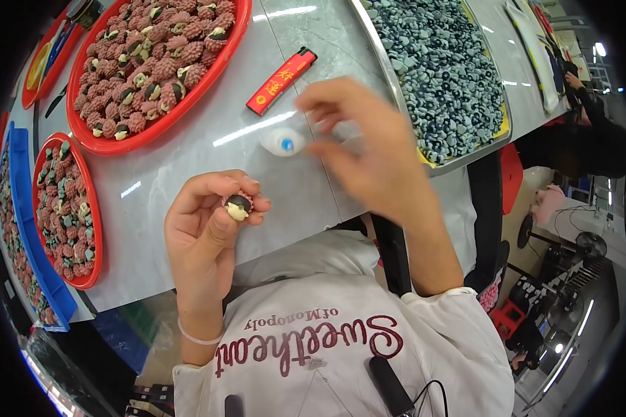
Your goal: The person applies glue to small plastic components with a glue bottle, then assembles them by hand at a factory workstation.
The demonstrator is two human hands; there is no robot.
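My left hand [212,222] pinches a small pink, bumpy figurine [239,204] with a dark and cream part on its front. Above the table to the right, my right hand [362,142] is blurred by motion, its thumb and fingers apart with nothing visible between them. Close to those fingertips is a small white bottle [278,142] with a blue tip. Just beyond it, a red lighter [282,81] with a black top lies on the grey table [295,187].
A large red tray [240,48] at the far left holds many pink figurines. Nearer stands a smaller red tray [96,257] of pink and green pieces, beside a blue tray [31,229]. A metal tray [459,163] full of grey-green and dark pieces is at the far right.
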